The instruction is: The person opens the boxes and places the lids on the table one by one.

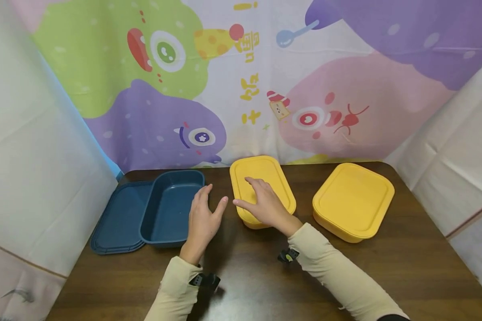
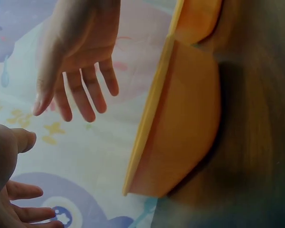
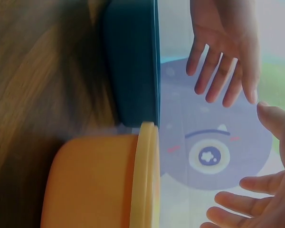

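Both hands hover above the table with spread fingers, and neither holds anything. The left hand (image 1: 202,220) is beside the right wall of an uncovered dark blue food container (image 1: 170,214). In the head view the right hand (image 1: 267,204) overlaps the lid of the middle yellow container (image 1: 261,167); the wrist views show both hands above lid height, apart from it. Under the blue container's left side lies or leans a flat blue lid (image 1: 122,218); their overlap hides part of it. A second lidded yellow container (image 1: 353,200) stands to the right.
The brown wooden table (image 1: 257,285) ends at the back against a hanging cloth (image 1: 261,138) printed with cartoon monsters. White cloth walls (image 1: 24,156) close in the left and right sides. Dark wrist devices (image 1: 205,281) are strapped over both sleeves.
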A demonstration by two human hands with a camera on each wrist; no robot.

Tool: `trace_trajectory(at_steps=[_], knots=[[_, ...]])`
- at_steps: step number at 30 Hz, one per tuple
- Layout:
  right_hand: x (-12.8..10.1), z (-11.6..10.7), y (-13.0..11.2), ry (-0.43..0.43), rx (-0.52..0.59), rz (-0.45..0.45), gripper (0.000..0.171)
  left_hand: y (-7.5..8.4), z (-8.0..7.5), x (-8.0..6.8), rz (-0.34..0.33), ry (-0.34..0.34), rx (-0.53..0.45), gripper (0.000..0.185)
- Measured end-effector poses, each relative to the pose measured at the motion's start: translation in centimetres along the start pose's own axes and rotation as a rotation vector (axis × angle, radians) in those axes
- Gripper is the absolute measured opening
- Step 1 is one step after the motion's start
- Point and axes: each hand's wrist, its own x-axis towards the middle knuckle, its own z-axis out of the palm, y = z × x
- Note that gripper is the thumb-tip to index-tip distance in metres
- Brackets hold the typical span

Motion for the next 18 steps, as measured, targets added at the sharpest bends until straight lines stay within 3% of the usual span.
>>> trace_trajectory(at_steps=[18], knots=[[-0.9, -1.4, 3.6, 0.071, -0.042, 0.099, 0.080, 0.6, 3.2, -0.1, -0.034, -0.128, 0.020, 0.065]])
